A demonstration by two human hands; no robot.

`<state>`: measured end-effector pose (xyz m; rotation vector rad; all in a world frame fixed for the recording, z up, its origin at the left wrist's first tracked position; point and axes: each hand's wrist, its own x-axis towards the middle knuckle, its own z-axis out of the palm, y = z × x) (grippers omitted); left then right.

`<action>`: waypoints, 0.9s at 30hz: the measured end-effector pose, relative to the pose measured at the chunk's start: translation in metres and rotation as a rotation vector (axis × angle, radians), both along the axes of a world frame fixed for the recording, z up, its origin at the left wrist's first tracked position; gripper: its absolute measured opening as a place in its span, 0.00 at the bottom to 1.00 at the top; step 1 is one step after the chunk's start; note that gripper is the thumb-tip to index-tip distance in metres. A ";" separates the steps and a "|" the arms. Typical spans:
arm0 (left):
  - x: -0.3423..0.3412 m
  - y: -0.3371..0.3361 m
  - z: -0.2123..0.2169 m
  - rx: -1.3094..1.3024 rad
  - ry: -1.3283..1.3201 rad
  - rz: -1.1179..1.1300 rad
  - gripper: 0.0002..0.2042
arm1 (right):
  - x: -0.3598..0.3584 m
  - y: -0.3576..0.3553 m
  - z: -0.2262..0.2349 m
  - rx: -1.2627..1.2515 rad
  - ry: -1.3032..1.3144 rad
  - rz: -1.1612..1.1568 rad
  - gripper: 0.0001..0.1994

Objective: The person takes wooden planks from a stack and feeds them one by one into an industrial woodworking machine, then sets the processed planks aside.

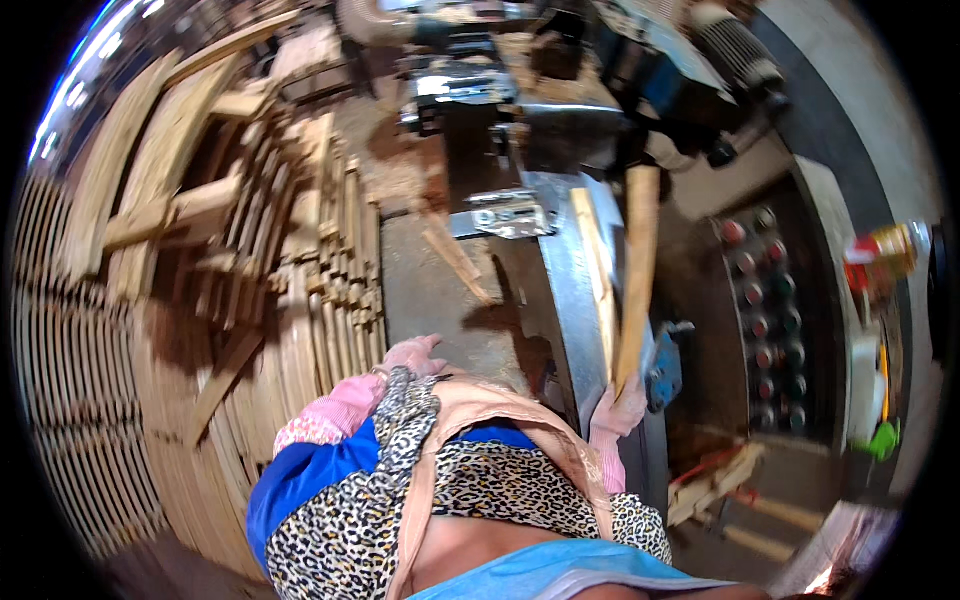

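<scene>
My right hand [619,410], in a pink glove, is closed around the near end of a long wooden strip [640,265]. The strip points away from me along a metal machine table [562,260]. A second, thinner wooden strip [594,270] lies on that table just left of it; whether my fingers also touch this one I cannot tell. My left hand [413,354], also pink-gloved, is held in front of my body beside the stacked wood, its fingers stretched out and nothing in them. Some blur softens both hands.
Tall stacks of wooden strips [325,300] fill the left side. Ahead stands machinery with a metal fitting [510,215]. A panel of several buttons [765,320] is at the right, near a bottle [890,248]. Wood scraps [455,262] lie on the floor.
</scene>
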<state>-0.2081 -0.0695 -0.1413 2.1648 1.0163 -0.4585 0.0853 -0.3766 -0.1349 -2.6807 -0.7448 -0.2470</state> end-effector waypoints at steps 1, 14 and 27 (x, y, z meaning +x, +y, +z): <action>-0.004 0.005 -0.002 0.039 -0.039 -0.001 0.35 | 0.012 0.022 -0.006 0.067 0.018 -0.039 0.27; -0.050 0.133 0.181 1.025 -0.706 0.079 0.32 | 0.078 0.139 -0.025 0.210 0.059 0.068 0.26; -0.178 0.223 0.380 0.895 0.340 0.354 0.34 | 0.010 -0.064 -0.039 0.008 -0.243 0.246 0.20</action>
